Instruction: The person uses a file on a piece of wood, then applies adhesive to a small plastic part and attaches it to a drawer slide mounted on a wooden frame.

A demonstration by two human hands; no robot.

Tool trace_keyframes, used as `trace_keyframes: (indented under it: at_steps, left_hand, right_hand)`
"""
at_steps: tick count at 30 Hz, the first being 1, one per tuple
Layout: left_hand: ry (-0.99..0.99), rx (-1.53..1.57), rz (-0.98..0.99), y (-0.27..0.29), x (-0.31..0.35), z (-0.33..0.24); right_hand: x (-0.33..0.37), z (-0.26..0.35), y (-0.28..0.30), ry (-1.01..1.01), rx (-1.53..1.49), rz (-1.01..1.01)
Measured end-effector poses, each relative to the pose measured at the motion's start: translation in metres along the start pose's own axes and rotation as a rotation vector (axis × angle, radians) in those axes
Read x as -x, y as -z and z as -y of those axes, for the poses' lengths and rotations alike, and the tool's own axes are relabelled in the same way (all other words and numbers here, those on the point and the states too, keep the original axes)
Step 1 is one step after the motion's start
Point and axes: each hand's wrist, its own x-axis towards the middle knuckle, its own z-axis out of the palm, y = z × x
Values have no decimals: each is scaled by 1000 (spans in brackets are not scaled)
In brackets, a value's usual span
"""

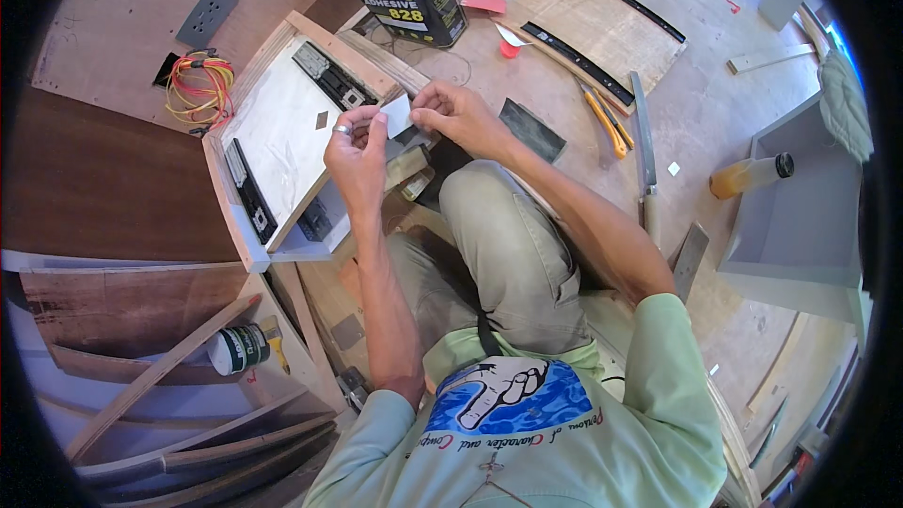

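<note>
Left hand (356,146): pinches the left edge of a small white card (397,116), steadying it.
Right hand (451,115): grips the card's right edge.
Drawer (282,132): lies beneath on the floor (715,113).

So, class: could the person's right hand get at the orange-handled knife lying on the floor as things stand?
Probably yes: the right hand pinches a small white piece, but bare floor lies between it and the orange-handled knife, with nothing blocking.

Bright, even daylight, sharp at centre
Soft shadows; strong fisheye bending and black vignette toward the frame's rim.
</note>
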Motion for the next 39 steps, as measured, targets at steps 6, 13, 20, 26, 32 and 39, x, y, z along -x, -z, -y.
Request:
trace_keyframes:
  at_steps: [6,13,20,26,32,39]
  left_hand:
    - [4,-199,162,4,-1,-28]
    - [-253,-231,33,5,-8,-21]
    - [-55,-196,15,12,-6,-12]
    - [-56,-140,-1,10,-4,-7]
    - [-103,-131,-11,7,-3,-6]
    - [-99,-140,-3,3,-4,-7]
  right_hand:
    - [2,26,4,158,219,-19]
    - [-2,8,4,-50,-128,14]
    - [-9,7,-10,-9,-253,-18]
    - [-6,-4,-16,21,-233,-123]
    - [-6,-2,-20,72,-274,-183]
    - [-8,-8,-19,79,-256,-200]
